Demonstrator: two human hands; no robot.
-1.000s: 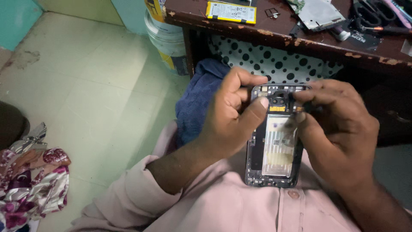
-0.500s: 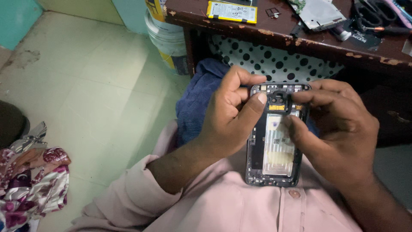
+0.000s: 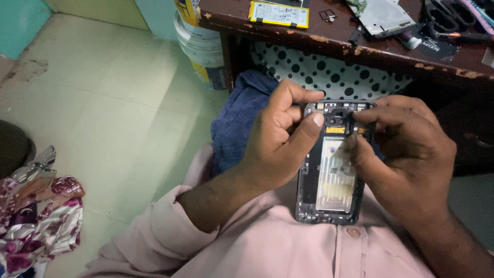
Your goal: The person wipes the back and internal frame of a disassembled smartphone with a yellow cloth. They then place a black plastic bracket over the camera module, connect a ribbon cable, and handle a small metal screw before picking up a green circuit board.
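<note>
Evidently the left hand (image 3: 280, 146) clamps the opened phone frame (image 3: 332, 164) steady against the lap, so the right hand's (image 3: 406, 154) fingertips (image 3: 360, 126) can pinch at its top edge.

One head-worn camera looks steeply down, close over the lap, the worn dark wooden table (image 3: 329, 38) edging the top.

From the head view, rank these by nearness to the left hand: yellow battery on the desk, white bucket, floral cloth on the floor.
Measured from the left hand:
1. White bucket, up and left, beside the desk.
2. Yellow battery, straight above on the desk edge.
3. Floral cloth, far left on the floor.
</note>
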